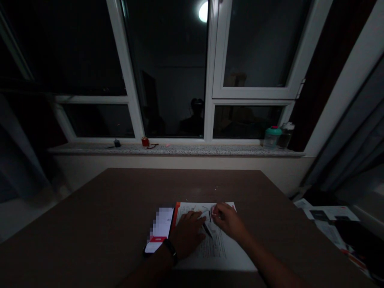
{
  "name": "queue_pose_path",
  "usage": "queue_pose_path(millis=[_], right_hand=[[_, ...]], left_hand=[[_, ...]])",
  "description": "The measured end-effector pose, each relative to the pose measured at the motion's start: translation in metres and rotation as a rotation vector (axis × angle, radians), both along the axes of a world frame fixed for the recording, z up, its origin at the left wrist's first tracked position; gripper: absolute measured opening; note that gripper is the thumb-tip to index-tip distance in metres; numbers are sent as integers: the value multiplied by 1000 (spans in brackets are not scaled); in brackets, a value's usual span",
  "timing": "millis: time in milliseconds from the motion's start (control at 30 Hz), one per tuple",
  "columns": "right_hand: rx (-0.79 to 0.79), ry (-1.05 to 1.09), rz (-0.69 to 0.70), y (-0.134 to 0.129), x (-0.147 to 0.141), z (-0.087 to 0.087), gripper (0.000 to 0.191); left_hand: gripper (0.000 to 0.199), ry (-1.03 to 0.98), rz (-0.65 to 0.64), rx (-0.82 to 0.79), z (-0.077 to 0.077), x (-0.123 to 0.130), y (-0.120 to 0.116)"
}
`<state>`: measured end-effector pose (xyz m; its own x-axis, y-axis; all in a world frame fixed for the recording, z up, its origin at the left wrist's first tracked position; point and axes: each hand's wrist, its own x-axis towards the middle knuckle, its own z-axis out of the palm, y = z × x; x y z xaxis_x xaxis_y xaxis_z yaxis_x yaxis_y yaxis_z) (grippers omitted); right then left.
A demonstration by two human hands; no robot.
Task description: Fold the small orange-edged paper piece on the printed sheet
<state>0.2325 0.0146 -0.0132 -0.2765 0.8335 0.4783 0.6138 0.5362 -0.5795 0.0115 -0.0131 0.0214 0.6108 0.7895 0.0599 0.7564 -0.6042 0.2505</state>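
Observation:
A printed sheet (214,250) with an orange strip along its left side lies on the table. My left hand (187,232), with a dark band at the wrist, rests on the page with its fingers stretched out. A dark pen (207,231) pokes out beside its fingers, and I cannot tell whether the hand touches it. The fingers of my right hand (226,218) are pinched over the upper right of the page around a small pale pink block (213,210), mostly hidden. Between the hands lies a short thin dark stick (210,216). Something thin and clear (200,209) lies above my left fingers.
A lit phone (160,228) lies left of the sheet on the brown table (126,200). Small white crumbs (216,188) dot the tabletop. Beyond it, the windowsill (186,150) holds a red jar (145,141) and a green-lidded bottle (272,137). Papers (333,212) are at right.

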Motion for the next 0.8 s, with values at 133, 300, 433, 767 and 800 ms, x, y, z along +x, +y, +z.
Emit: queue_pose_path(millis=[133, 300, 433, 767, 800], right_hand=[[-34, 25, -9, 0, 5, 5, 7], [-104, 32, -4, 2, 11, 6, 10], [-147, -1, 9, 2, 16, 4, 12], [-188, -114, 36, -4, 23, 15, 19], [-170, -121, 30, -5, 22, 17, 20]], left_hand=[[50, -17, 7, 18, 2, 0, -1], [50, -20, 61, 34, -3, -1, -1], [52, -38, 85, 69, -10, -2, 1], [47, -88, 122, 87, -6, -2, 1], [46, -101, 121, 89, -5, -2, 1]])
